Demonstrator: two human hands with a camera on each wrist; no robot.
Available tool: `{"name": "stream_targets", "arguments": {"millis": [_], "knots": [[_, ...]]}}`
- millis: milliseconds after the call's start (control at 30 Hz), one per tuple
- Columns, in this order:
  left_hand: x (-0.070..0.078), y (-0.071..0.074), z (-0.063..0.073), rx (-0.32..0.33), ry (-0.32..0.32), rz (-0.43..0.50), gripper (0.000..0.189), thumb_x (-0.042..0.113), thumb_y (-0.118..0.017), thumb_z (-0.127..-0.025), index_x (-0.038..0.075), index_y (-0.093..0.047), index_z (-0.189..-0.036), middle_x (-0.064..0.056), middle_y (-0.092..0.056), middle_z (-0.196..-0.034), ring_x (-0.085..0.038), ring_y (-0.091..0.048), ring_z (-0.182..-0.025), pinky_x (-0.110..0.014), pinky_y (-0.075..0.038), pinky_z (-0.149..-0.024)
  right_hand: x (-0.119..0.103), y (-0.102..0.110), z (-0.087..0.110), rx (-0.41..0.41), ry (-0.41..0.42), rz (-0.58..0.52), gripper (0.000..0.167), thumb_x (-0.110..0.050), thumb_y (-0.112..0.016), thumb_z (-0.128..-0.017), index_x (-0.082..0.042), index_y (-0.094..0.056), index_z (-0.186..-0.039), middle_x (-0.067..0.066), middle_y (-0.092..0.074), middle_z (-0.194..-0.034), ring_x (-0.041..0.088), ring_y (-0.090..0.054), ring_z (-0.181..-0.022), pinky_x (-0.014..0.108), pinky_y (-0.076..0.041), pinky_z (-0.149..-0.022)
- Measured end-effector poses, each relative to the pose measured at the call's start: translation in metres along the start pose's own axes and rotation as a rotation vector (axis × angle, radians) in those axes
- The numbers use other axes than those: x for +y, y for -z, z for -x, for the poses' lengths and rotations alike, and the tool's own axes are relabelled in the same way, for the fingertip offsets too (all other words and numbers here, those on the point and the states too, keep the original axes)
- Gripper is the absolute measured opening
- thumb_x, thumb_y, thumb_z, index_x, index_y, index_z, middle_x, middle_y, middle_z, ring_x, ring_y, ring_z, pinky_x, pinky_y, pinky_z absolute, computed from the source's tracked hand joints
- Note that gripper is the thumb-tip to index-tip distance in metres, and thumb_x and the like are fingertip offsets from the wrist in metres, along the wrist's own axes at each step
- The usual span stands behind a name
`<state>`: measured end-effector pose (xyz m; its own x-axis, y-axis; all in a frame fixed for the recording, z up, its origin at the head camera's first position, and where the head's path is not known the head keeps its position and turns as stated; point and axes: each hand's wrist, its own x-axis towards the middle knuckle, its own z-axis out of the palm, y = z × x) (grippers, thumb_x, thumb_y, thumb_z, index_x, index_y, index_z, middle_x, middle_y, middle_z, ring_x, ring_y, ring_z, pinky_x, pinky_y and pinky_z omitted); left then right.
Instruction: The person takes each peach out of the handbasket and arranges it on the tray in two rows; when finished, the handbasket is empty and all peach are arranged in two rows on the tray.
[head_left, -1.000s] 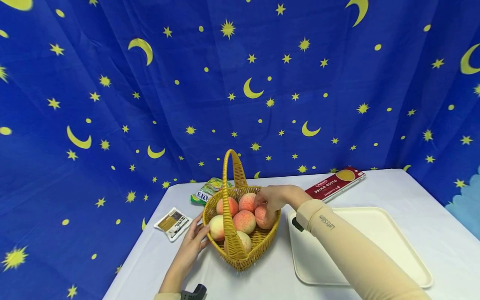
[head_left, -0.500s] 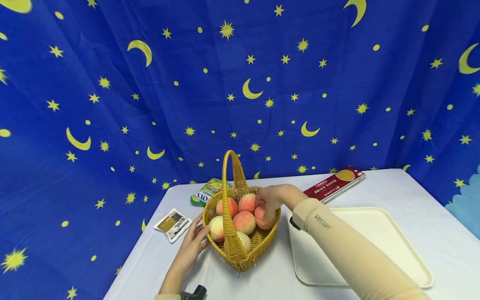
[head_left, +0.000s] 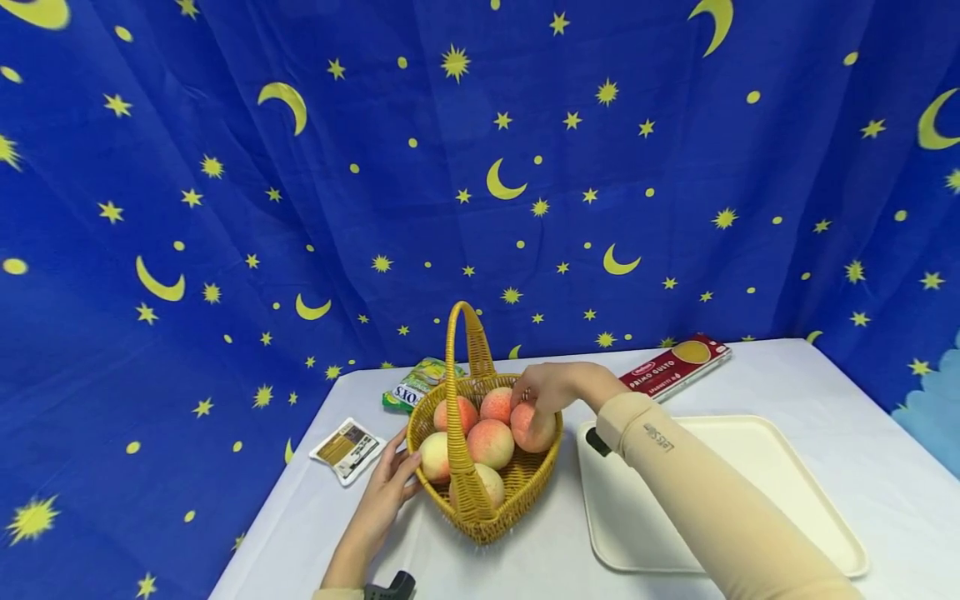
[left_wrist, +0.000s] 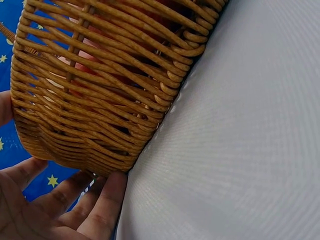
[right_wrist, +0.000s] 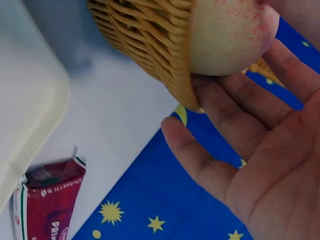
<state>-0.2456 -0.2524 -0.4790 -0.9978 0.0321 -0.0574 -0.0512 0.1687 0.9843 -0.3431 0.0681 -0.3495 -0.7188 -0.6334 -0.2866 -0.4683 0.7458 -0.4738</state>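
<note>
In the head view, a yellow-brown wicker basket (head_left: 525,497) with a tall arched handle stands on the table with several red-and-cream peaches inside. My right hand (head_left: 551,387) reaches over the far right rim and grips a peach (head_left: 534,429). The right wrist view shows fingers (right_wrist: 240,117) under this pale, red-speckled peach (right_wrist: 225,42), right beside the rim. My left hand (head_left: 378,497) rests against the basket's left side. In the left wrist view, its extended fingers (left_wrist: 102,210) touch the lower woven wall (left_wrist: 100,115), with a fingertip at the rim.
A cream tray (head_left: 720,500) lies on the right, under my right forearm. Behind it is a red spaghetti box (head_left: 675,367). A green FOX'S bag (head_left: 420,383) lies behind the basket, and a flat white pack with a brown label (head_left: 347,450) lies to its left. A blue star-patterned curtain (head_left: 420,208) hangs behind.
The right hand and its peach have risen slightly, and the peach shows more of its surface. The middle peach has turned a little, showing more cream. The left hand stays in place.
</note>
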Motion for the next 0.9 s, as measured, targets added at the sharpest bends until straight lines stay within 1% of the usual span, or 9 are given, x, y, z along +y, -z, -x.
{"name": "stream_targets", "arguments": {"millis": [167, 233, 333, 433, 533, 600, 700, 833, 900], "knots": [[0.001, 0.001, 0.000, 0.014, 0.007, -0.020, 0.073, 0.040, -0.054, -0.113, 0.015, -0.020, -0.172, -0.033, -0.038, -0.165, -0.047, -0.050, -0.148, -0.050, -0.057, -0.114, 0.003, 0.009, 0.007, 0.018, 0.044, -0.035, 0.053, -0.021, -0.090, -0.086, -0.014, -0.072, -0.135, 0.004, -0.069, -0.139, 0.026, -0.062, -0.131, 0.048, -0.054, -0.116], [0.001, 0.000, 0.000, 0.014, 0.011, -0.021, 0.073, 0.041, -0.054, -0.113, 0.015, -0.020, -0.172, -0.033, -0.038, -0.165, -0.047, -0.050, -0.148, -0.050, -0.058, -0.114, 0.005, 0.010, 0.011, 0.027, 0.047, -0.048, 0.053, -0.021, -0.089, -0.087, -0.016, -0.071, -0.136, 0.004, -0.069, -0.141, 0.027, -0.061, -0.133, 0.048, -0.054, -0.116], [0.002, 0.000, 0.000, 0.009, 0.014, -0.016, 0.073, 0.041, -0.054, -0.113, 0.014, -0.020, -0.172, -0.034, -0.038, -0.165, -0.047, -0.050, -0.148, -0.049, -0.058, -0.113, 0.010, 0.012, 0.016, 0.049, 0.058, -0.082, 0.055, -0.021, -0.087, -0.088, -0.016, -0.070, -0.139, 0.007, -0.068, -0.142, 0.027, -0.062, -0.131, 0.045, -0.058, -0.110], [0.002, -0.001, -0.001, 0.007, 0.016, -0.016, 0.074, 0.043, -0.054, -0.113, 0.014, -0.020, -0.172, -0.034, -0.037, -0.165, -0.047, -0.050, -0.148, -0.049, -0.058, -0.113, 0.013, 0.013, 0.023, 0.075, 0.062, -0.148, 0.057, -0.022, -0.087, -0.088, -0.015, -0.069, -0.142, 0.011, -0.067, -0.143, 0.028, -0.065, -0.127, 0.040, -0.063, -0.100], [0.002, -0.001, -0.001, 0.010, 0.020, -0.022, 0.075, 0.044, -0.054, -0.113, 0.014, -0.020, -0.172, -0.034, -0.037, -0.166, -0.047, -0.049, -0.149, -0.049, -0.058, -0.113, 0.017, 0.014, 0.029, 0.099, 0.078, -0.192, 0.060, -0.024, -0.088, -0.088, -0.014, -0.068, -0.144, 0.011, -0.067, -0.145, 0.028, -0.067, -0.124, 0.036, -0.064, -0.094], [0.002, -0.001, -0.001, 0.010, 0.021, -0.023, 0.075, 0.045, -0.053, -0.113, 0.014, -0.020, -0.172, -0.034, -0.037, -0.166, -0.047, -0.049, -0.149, -0.050, -0.059, -0.113, 0.019, 0.015, 0.033, 0.113, 0.100, -0.209, 0.061, -0.024, -0.087, -0.088, -0.013, -0.068, -0.145, 0.009, -0.067, -0.146, 0.029, -0.067, -0.124, 0.036, -0.064, -0.095], [0.002, -0.001, -0.001, 0.011, 0.022, -0.022, 0.075, 0.044, -0.053, -0.113, 0.014, -0.020, -0.172, -0.034, -0.037, -0.165, -0.047, -0.050, -0.148, -0.050, -0.059, -0.112, 0.025, 0.015, 0.038, 0.143, 0.141, -0.222, 0.060, -0.024, -0.087, -0.089, -0.014, -0.068, -0.144, 0.005, -0.068, -0.147, 0.029, -0.065, -0.128, 0.040, -0.061, -0.103], [0.001, -0.001, -0.002, 0.013, 0.023, -0.022, 0.074, 0.044, -0.054, -0.113, 0.015, -0.020, -0.172, -0.034, -0.037, -0.165, -0.047, -0.051, -0.147, -0.049, -0.059, -0.112, 0.034, 0.013, 0.045, 0.182, 0.180, -0.263, 0.058, -0.020, -0.086, -0.090, -0.012, -0.068, -0.144, 0.007, -0.068, -0.147, 0.033, -0.063, -0.135, 0.049, -0.057, -0.113], [0.001, -0.001, -0.002, 0.014, 0.024, -0.022, 0.074, 0.045, -0.054, -0.113, 0.015, -0.020, -0.172, -0.034, -0.037, -0.165, -0.046, -0.051, -0.147, -0.049, -0.059, -0.112, 0.039, 0.012, 0.049, 0.202, 0.190, -0.291, 0.059, -0.018, -0.086, -0.090, -0.010, -0.067, -0.145, 0.009, -0.067, -0.148, 0.036, -0.062, -0.137, 0.053, -0.056, -0.115]]}}
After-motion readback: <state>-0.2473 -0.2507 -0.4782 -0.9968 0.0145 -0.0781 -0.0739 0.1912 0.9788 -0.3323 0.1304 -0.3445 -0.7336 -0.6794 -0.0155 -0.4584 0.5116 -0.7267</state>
